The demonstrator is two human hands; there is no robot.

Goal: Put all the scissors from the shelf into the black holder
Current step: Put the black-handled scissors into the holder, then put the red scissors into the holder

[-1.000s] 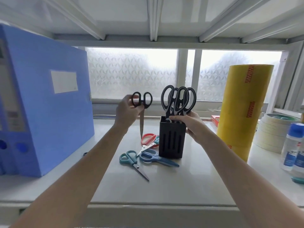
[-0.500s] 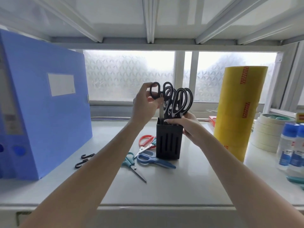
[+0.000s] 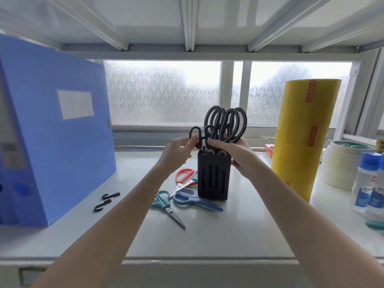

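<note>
The black slotted holder [image 3: 214, 179] stands mid-shelf with large black-handled scissors [image 3: 226, 125] upright in it. My left hand [image 3: 178, 151] pinches the handles of smaller black scissors [image 3: 197, 136], whose blades are down inside the holder's left side. My right hand [image 3: 232, 151] wraps the holder's top right rim. On the shelf left of the holder lie red scissors [image 3: 184, 176], blue scissors [image 3: 193, 201] and teal scissors [image 3: 166, 206], partly overlapping.
A blue file box [image 3: 52, 142] stands at the left with two black hooks [image 3: 106, 201] in front of it. At the right are a tall yellow roll [image 3: 303, 138], stacked masking tape [image 3: 340, 167] and glue bottles [image 3: 369, 188]. A frosted window is behind.
My left hand carried the small black scissors rightwards from beside the holder and lowered them, blades first, into it. My right hand stayed on the holder.
</note>
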